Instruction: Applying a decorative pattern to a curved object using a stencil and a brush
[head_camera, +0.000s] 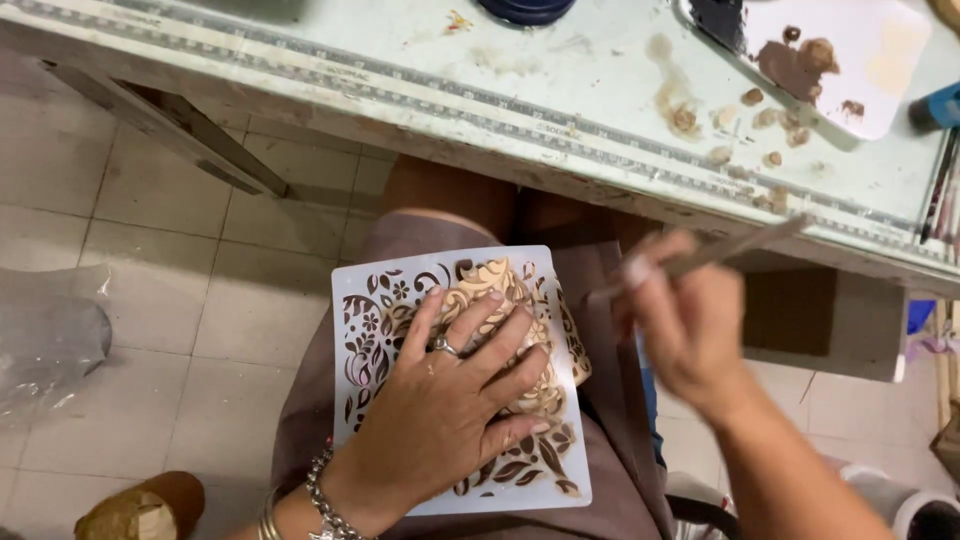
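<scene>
Desk (560, 70), pale green and smeared with brown paint, runs across the top, its near edge lined with a patterned strip; a white palette (860, 70) with brown blobs lies toward its right end. Below that edge, on the person's lap, a white floral stencil (375, 320) lies over a tan carved piece (490, 280). The left hand (450, 400) presses flat on it, fingers spread. The right hand (690, 320), blurred, pinches a thin brush (740, 245) just beside the stencil's right edge.

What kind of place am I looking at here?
Likely a craft or painting workshop: a paint-smeared table, a palette with brown paint, and a floral stencil pressed down by the left hand.
</scene>
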